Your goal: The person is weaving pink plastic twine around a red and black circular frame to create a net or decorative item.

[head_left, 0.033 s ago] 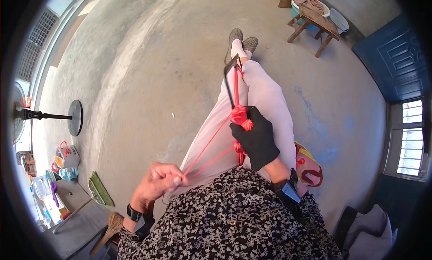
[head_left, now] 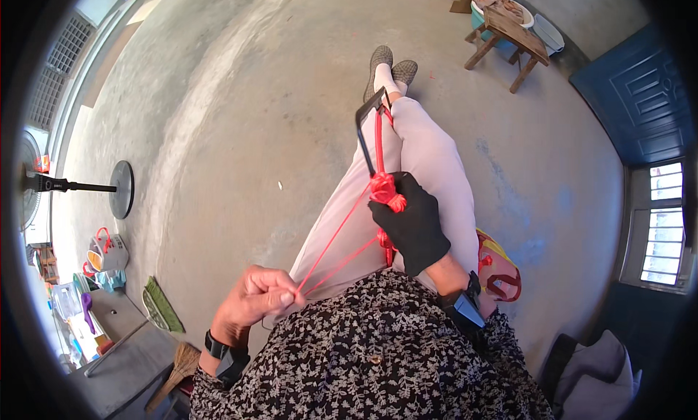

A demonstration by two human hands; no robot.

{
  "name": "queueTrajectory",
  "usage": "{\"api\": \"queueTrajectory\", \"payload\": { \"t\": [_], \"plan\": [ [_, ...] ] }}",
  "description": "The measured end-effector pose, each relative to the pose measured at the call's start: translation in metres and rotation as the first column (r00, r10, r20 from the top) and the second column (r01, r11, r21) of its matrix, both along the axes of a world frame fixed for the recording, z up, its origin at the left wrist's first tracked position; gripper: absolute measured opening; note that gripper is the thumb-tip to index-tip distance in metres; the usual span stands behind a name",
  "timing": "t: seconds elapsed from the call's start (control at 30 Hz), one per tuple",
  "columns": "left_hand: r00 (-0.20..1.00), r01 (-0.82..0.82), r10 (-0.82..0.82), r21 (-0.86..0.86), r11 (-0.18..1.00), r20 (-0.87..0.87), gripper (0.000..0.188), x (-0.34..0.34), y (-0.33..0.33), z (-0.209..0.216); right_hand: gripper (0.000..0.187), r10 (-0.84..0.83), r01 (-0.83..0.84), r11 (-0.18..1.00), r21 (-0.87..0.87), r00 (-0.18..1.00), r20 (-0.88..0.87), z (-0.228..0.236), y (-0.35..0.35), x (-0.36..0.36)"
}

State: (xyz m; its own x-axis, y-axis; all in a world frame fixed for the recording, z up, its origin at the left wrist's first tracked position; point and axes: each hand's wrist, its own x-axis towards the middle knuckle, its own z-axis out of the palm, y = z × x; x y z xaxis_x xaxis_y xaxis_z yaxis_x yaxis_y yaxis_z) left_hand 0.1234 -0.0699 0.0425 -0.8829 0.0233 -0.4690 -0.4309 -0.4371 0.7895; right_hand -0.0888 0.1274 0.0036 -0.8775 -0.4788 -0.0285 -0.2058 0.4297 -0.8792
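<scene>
Over my lap, my right hand (head_left: 408, 220) in a black glove is closed around a knotted red cord bundle (head_left: 384, 191). A thin black angular frame (head_left: 364, 133) sticks up from that bundle towards my shins, with a thicker red strand (head_left: 379, 144) running alongside it. My bare left hand (head_left: 267, 295) is at the lower left, thumb and fingers pinched on a thin red cord (head_left: 332, 237). Two taut lengths of it spread from the pinch to the bundle and to a lower red knot (head_left: 385, 238). The glove hides part of the bundle.
My legs (head_left: 429, 151) stretch forward, ankles crossed. On the left stand a fan base (head_left: 122, 190), a bucket (head_left: 109, 253), a green brush head (head_left: 164, 307) and a straw broom (head_left: 174, 373). A wooden stool (head_left: 509, 38) is far right. A colourful bag (head_left: 502, 275) lies by my right thigh.
The black frame and the cord bundle have shifted slightly to the left with my right hand. My left hand keeps its pinch on the cord.
</scene>
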Motion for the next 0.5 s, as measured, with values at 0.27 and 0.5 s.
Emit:
{"api": "queueTrajectory", "payload": {
  "t": [0.27,0.5],
  "plan": [
    [0.836,0.079,0.168,0.417,0.905,-0.523,0.025,-0.065,0.007,0.037,0.040,0.269,0.410,0.652,-0.638,0.662,0.700,0.009,0.059,-0.073],
    [0.836,-0.369,0.406,0.171,0.914,-0.369,0.039,-0.165,0.020,0.004,0.028,-0.014,0.025,0.999,0.028,0.939,-0.343,0.029,0.018,-0.076]
  ]
}}
